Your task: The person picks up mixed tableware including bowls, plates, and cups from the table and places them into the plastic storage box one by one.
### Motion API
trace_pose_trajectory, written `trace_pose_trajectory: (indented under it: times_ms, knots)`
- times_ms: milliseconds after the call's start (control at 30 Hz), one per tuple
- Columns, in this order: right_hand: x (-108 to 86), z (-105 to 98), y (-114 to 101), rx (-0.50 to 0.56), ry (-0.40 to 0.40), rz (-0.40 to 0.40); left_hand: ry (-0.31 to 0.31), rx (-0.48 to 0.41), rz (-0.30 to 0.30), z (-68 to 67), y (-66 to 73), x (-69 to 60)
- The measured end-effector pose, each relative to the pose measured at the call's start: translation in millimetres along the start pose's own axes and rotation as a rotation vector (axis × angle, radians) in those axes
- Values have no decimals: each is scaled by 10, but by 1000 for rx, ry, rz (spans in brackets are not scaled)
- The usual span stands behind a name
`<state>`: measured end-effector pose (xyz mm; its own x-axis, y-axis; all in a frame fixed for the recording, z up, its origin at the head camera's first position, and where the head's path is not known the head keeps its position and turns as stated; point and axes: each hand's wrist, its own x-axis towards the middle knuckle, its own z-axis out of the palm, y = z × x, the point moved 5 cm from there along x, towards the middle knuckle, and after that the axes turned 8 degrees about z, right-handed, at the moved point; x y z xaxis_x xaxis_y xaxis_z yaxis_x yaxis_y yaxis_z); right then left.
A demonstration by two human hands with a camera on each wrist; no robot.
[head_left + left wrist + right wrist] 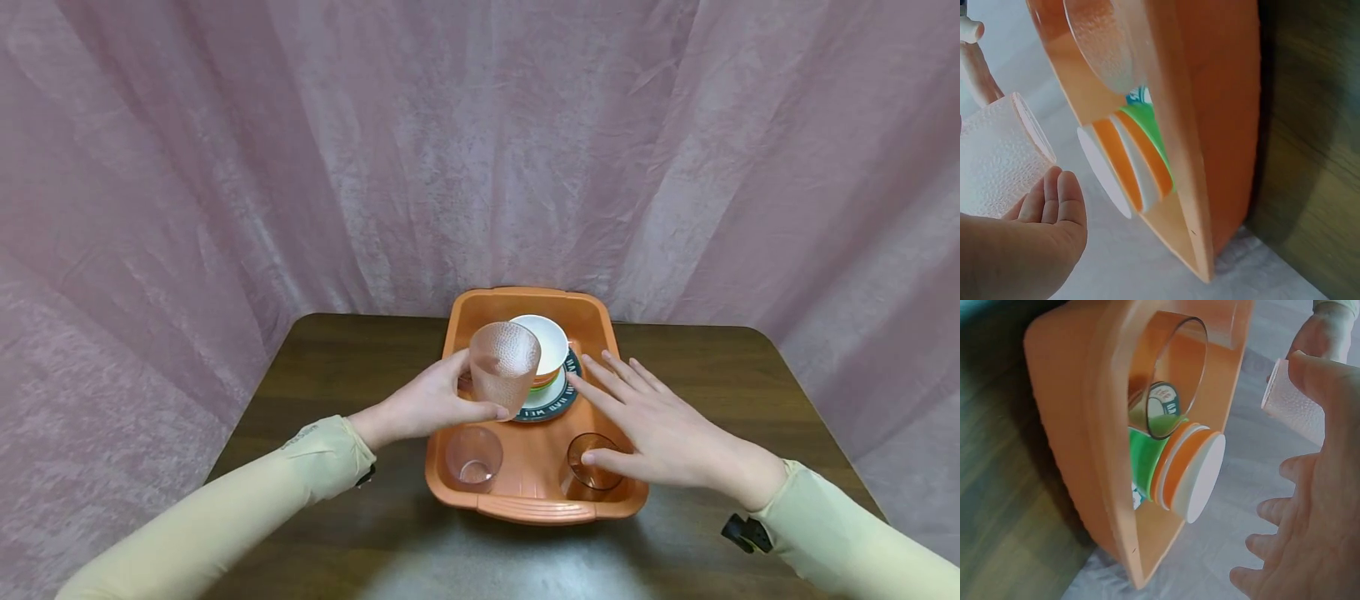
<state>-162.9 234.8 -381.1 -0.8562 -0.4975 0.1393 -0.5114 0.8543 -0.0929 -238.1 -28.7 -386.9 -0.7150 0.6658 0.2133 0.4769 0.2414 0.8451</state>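
My left hand (435, 398) grips a pinkish clear textured glass (504, 371) above the middle of an orange plastic basin (536, 510). My right hand (663, 425) is spread with straight fingers over the basin's right side and holds nothing. Below its thumb, a brown-tinted clear glass (576, 479) stands in the front right corner. Another clear textured glass (474, 458) stands in the front left corner. Behind the held glass, a stack of white, orange and green bowls (1132, 156) sits on a plate with a dark lettered rim (566, 402); the held glass partly hides them in the head view.
The basin stands on a dark wooden table (360, 358), near its back edge. A pink curtain (480, 167) hangs close behind the table and along both sides. A black band (746, 532) shows at the right wrist.
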Motion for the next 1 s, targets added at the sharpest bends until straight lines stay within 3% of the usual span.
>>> trace_pose_trajectory:
  times_ms: [500,1000]
  knots:
    - [-255,57,57,-50,58,-29,-59,-29,-12,240,86,15]
    - [-228,69,20,-32,69,-43,-59,33,-20,257,88,20]
